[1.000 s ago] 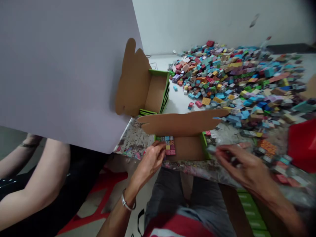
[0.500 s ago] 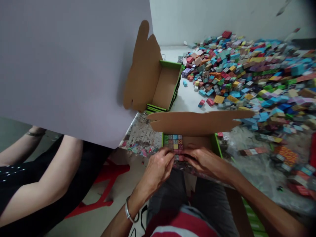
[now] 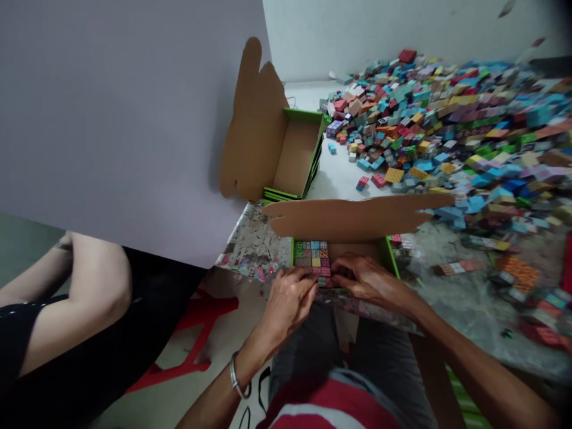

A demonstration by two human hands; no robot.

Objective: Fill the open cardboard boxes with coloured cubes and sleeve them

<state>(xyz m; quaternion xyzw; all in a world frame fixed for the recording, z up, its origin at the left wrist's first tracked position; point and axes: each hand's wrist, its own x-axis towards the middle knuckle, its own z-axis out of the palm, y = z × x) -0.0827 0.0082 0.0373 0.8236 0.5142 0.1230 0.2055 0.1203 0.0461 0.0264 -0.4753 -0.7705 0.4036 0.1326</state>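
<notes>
Small patterned blocks (image 3: 315,257) lie in tight rows in the left part of an open cardboard box (image 3: 392,257) with green sides. Its brown lid (image 3: 357,218) stands raised at the back. My left hand (image 3: 292,298) bends over the box's front edge, with its closed fingertips on the nearest blocks. From the right, my right hand (image 3: 364,277) reaches inside, its curled fingers against the right edge of the same blocks. Both sets of fingertips partly cover the front row, so the exact grip there is hidden.
A stack of open boxes (image 3: 295,158) stands behind, to the left. Many loose blocks (image 3: 429,128) are heaped at the back right, and more lie near plastic film (image 3: 442,298). A large grey panel (image 3: 116,113) fills the left; below it is a co-worker's arm (image 3: 84,298) beside a red stool (image 3: 196,333).
My right hand has shifted slightly right, uncovering more of the blocks. My left hand stays at the front edge. The co-worker's arm has moved left, and the view has shifted a little.
</notes>
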